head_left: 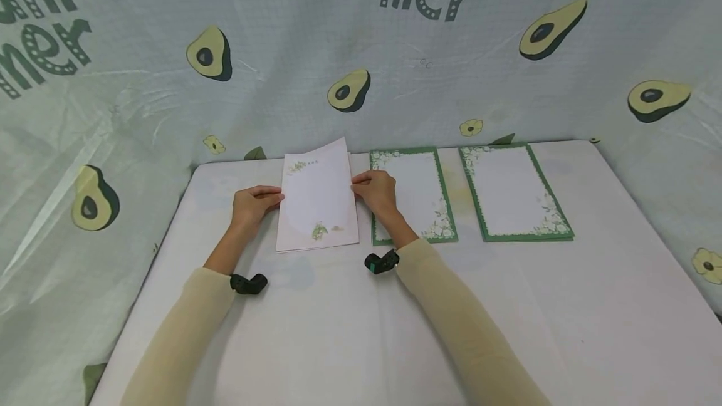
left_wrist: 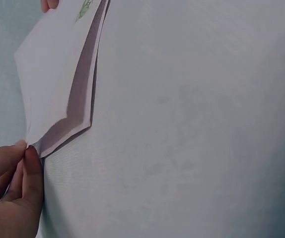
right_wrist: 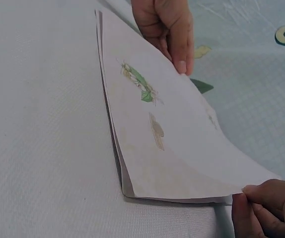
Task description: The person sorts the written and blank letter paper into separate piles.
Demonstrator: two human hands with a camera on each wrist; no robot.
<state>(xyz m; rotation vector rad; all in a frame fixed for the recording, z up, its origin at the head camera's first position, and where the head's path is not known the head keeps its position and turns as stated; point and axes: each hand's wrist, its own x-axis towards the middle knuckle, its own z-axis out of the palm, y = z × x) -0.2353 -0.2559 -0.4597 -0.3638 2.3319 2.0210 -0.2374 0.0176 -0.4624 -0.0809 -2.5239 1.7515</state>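
A pale pink sheet of paper with small leafy prints tops a stack at the left of the table. My left hand pinches its left edge between thumb and fingers; in the left wrist view that hand shows at lower left. The right edge is pinched by my right hand, seen at lower right in the right wrist view. Between my hands the sheet bows, its far end raised. Under it, the lower paper lies on the table, with a gap between the two.
Right of the pink stack lies green-bordered floral paper, partly behind my right hand. Farther right is another green-bordered stack. All lie on a white-covered table. A curtain printed with avocados hangs along the back and sides.
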